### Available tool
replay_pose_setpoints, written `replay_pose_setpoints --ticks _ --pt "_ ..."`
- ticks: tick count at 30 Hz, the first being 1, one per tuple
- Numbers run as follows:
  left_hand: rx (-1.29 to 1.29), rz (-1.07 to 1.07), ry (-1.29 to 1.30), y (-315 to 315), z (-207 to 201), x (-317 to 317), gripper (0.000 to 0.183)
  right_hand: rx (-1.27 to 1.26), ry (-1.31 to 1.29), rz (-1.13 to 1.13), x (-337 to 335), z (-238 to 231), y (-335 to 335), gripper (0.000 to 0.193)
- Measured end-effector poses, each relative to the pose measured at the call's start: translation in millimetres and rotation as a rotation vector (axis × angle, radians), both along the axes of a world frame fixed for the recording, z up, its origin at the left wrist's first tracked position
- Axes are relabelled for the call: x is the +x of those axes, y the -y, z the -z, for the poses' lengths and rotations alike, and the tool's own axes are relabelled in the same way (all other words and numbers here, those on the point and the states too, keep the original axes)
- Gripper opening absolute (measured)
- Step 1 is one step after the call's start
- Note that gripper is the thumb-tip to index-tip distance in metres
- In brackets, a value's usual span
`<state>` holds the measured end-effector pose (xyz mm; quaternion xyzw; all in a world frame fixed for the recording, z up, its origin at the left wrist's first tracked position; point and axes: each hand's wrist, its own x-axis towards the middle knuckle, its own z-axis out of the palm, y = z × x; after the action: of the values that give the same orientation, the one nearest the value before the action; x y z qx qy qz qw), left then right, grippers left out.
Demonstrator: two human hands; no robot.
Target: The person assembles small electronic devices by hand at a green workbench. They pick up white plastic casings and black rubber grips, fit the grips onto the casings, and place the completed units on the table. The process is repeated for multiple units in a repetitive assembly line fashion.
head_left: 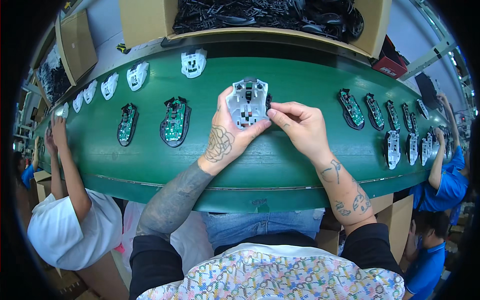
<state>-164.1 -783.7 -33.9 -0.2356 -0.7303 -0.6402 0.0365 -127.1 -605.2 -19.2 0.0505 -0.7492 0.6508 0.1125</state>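
Observation:
Over the middle of the green belt, my left hand [226, 131] is closed around a white computer mouse shell [256, 106], its hollow inside facing up. Small dark pieces sit inside the shell. At its right edge is a small black plastic part [269, 99], pinched between the thumb and fingertips of my right hand [303, 124]; the fingers partly hide it. On the belt to the left lie two black mouse bases with green circuit boards, one nearer [174, 122] and one farther left [128, 125].
Several white shells [137, 76] line the far left of the belt [280, 167]. More circuit-board bases [351, 110] stand in a row at right, with white-shelled mice [392, 150] nearby. A cardboard box [145, 22] of black parts stands beyond. Co-workers [75, 225] work on both sides.

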Motion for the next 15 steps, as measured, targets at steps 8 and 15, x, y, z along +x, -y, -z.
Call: replay_pose_setpoints --ticks 8,15 --pt "-0.399 -0.225 -0.444 2 -8 7 0.079 -0.09 0.113 0.065 0 14 12 0.02" --pt "-0.324 -0.234 -0.395 13 -14 5 0.076 -0.206 0.019 0.022 -2 12 25 0.018"
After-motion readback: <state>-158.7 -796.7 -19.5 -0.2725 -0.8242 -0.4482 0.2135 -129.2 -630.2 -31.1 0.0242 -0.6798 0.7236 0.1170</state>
